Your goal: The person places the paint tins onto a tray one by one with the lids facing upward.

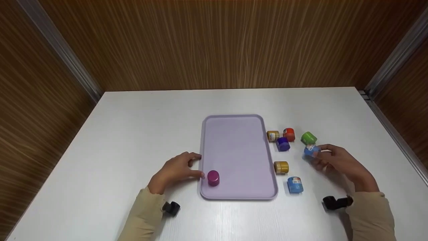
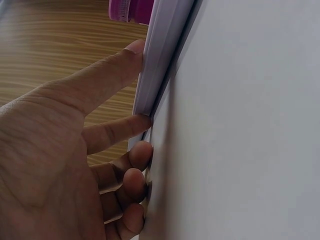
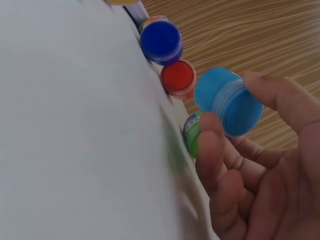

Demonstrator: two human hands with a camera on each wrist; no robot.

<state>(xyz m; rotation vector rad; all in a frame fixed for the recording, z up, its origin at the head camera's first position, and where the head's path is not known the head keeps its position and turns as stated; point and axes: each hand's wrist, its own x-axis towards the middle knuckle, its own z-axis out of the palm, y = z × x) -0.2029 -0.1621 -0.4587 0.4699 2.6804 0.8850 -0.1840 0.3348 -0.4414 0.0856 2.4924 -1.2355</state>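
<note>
My right hand (image 1: 339, 162) pinches a light blue paint jar (image 1: 311, 150) between thumb and fingers, close over the table beside a green jar (image 1: 308, 138). In the right wrist view the held blue jar (image 3: 227, 100) is tilted, its lid facing the palm. My left hand (image 1: 177, 170) is at the left rim of the lilac tray (image 1: 237, 150), thumb and index fingertip touching the edge, the other fingers loosely bent. Just inside the tray near that thumb stands a magenta jar (image 1: 213, 178); part of it (image 2: 131, 10) shows above the rim in the left wrist view.
Right of the tray lie a yellow-brown jar (image 1: 273, 136), a red jar (image 1: 289, 134) and a dark blue jar (image 1: 283, 144). Nearer me are a yellow jar (image 1: 281, 167) by the tray's rim and a second light blue jar (image 1: 295, 184). Wood-grain panels (image 1: 230, 43) enclose the white table (image 1: 140, 124).
</note>
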